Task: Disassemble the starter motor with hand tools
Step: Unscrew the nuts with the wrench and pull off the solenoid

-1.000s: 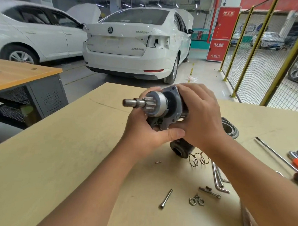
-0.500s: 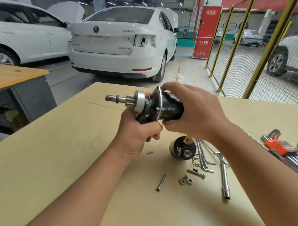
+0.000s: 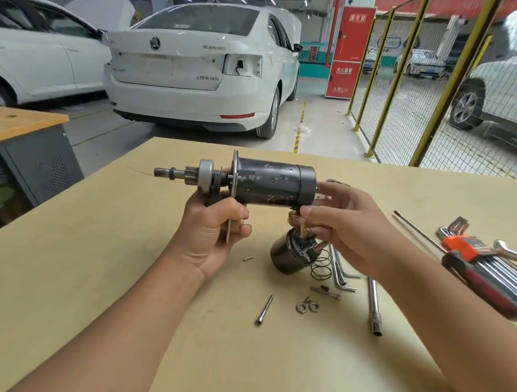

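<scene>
I hold the starter motor (image 3: 269, 183) level above the wooden table (image 3: 70, 276), its pinion shaft (image 3: 175, 173) pointing left. My left hand (image 3: 214, 232) grips the mounting plate and lever just behind the pinion. My right hand (image 3: 350, 226) is at the rear end cap (image 3: 306, 183), fingertips on the cap's end face and thumb beneath it. The detached black solenoid (image 3: 291, 256) lies on the table just below the motor, with a loose spring (image 3: 321, 265) beside it.
Loose parts lie near the solenoid: a small pin (image 3: 248, 258), a long bolt (image 3: 264, 310), nuts (image 3: 307, 307) and a short bolt (image 3: 325, 293). Right of them are bent hex keys (image 3: 338, 272), a socket bar (image 3: 375, 307), a thin rod (image 3: 418, 231) and an orange hex key set (image 3: 468, 249).
The motor has turned from end-on to side-on. My right hand slid off the motor body back to the rear end cap. My left hand keeps its grip near the pinion end.
</scene>
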A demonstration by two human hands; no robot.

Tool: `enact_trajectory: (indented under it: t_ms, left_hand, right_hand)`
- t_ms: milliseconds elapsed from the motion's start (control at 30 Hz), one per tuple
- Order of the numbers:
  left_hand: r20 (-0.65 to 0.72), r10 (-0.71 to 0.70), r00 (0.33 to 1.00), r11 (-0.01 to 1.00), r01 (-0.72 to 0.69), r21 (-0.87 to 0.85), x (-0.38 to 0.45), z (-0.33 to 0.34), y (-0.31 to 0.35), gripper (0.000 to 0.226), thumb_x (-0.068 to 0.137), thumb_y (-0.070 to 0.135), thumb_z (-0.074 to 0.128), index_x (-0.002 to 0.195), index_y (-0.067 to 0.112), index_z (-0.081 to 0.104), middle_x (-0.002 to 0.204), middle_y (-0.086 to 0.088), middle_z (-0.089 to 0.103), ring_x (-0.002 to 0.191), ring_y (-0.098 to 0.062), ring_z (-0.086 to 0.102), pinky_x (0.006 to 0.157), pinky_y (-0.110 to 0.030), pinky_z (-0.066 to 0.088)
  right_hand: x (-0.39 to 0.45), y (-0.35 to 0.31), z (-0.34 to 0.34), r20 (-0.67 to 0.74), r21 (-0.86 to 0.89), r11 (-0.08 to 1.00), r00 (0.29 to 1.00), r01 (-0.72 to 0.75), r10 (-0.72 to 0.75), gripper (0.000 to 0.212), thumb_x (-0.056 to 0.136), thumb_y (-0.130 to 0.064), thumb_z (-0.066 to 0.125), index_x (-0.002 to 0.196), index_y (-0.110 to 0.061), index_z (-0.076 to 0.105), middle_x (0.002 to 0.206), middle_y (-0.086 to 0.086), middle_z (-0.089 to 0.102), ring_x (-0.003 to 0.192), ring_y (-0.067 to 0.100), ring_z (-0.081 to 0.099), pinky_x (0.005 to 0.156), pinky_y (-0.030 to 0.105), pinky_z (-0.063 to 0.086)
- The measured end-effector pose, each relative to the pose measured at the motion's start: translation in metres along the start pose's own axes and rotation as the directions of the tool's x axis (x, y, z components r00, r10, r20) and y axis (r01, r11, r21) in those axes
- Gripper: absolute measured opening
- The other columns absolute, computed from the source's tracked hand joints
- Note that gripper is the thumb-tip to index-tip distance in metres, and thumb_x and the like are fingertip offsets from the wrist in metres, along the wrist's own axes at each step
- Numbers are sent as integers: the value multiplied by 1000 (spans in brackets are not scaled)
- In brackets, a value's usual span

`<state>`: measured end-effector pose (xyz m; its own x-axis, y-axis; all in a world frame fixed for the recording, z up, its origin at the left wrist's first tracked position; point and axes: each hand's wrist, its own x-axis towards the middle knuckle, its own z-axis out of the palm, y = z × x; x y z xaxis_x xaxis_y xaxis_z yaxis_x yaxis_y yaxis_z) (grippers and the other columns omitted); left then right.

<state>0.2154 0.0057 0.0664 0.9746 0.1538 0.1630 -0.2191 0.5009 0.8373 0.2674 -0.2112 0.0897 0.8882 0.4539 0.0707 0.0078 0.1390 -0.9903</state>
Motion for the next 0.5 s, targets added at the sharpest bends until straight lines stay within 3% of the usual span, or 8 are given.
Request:
enact_trajectory:
  t_ms: [133, 233, 367, 500]
  left_hand:
    - [-56, -84, 995, 994, 80, -78, -1, 2, -2, 43, 47, -1, 73, 86, 14, 60, 74, -7, 46, 61, -14, 44, 47, -24, 41]
    - [-95, -162, 982, 974, 144, -174, 0, 3, -3, 36, 58, -6, 65, 87, 14, 56, 74, -6, 47, 62, -12, 44, 46, -22, 42]
    - [-137, -254, 957, 938, 209, -278, 0, 3, -2, 19, 70, -8, 61, 71, 11, 59, 70, -5, 51, 63, -11, 45, 45, -20, 42]
    - [-176, -294, 939, 915, 224, -336, 3, 3, -2, 38, 84, -7, 51, 54, 15, 58, 64, 0, 50, 61, -9, 47, 45, -17, 40]
  right_hand:
    - [-3, 7, 7, 16, 89, 994, 998, -61, 60, 42, 95, -2, 63, 136, -7, 57, 113, 21, 74, 100, 35, 74, 59, 26, 54]
    - [-3, 10, 9, 52, 125, 990, 997, -59, 53, 33, 97, -2, 56, 128, -9, 67, 111, 21, 75, 100, 29, 74, 61, 22, 54]
    - [-1, 15, 8, 44, 131, 989, 997, -72, 66, 35, 99, -2, 53, 131, -9, 65, 113, 18, 75, 106, 30, 72, 72, 29, 56]
    - [4, 19, 7, 24, 142, 985, 995, -98, 95, 47, 94, -3, 59, 141, -9, 54, 115, 19, 74, 105, 30, 72, 75, 34, 54]
